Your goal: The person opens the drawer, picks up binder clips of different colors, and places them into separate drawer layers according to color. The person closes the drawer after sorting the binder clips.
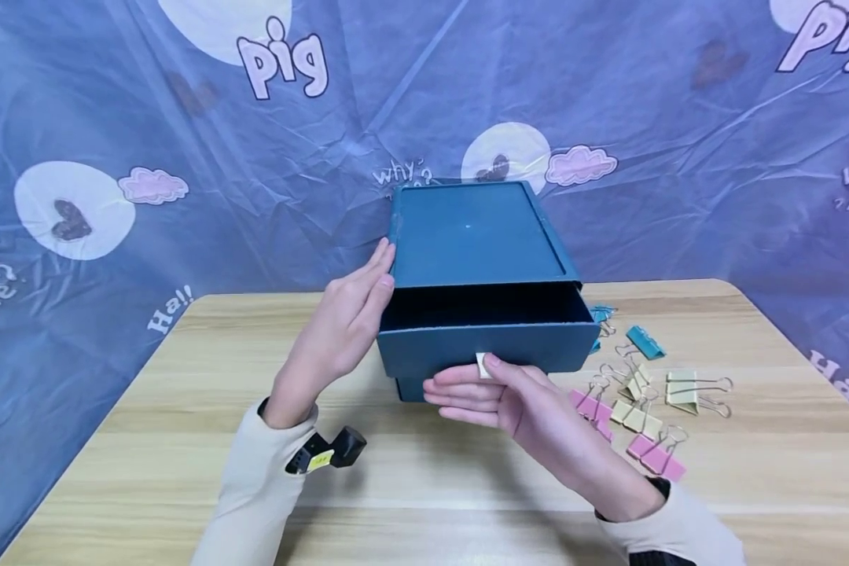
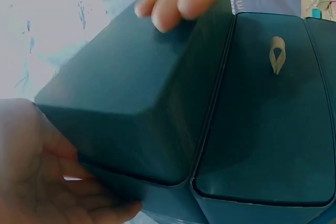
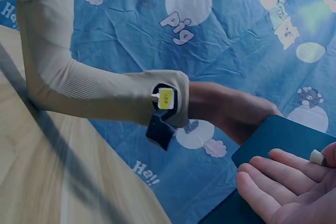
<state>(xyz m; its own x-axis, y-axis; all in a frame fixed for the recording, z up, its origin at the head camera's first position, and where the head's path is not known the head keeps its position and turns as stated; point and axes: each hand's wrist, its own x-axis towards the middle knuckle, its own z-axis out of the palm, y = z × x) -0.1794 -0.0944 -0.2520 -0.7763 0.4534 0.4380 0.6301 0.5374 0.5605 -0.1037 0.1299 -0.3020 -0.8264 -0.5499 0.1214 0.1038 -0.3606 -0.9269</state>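
A dark teal drawer box (image 1: 474, 236) stands on the table, its top drawer (image 1: 431, 350) pulled partly out. A pale loop pull tab (image 1: 482, 366) sticks out from the drawer front. My right hand (image 1: 527, 405) pinches this tab between thumb and index finger, the other fingers stretched below. Against the box's left side rests my left hand (image 1: 347, 318), with its fingers straight. In the left wrist view another drawer front (image 2: 262, 135) stays closed beside the pulled one and carries its own tab (image 2: 277, 53). Most of the drawer's inside is dark in the head view.
Several binder clips lie on the table right of the box: turquoise (image 1: 646, 343), pale yellow (image 1: 681, 391) and pink (image 1: 656, 457). Some are partly hidden behind the box and right hand. A patterned blue cloth (image 1: 290, 196) hangs behind the wooden table (image 1: 148, 440).
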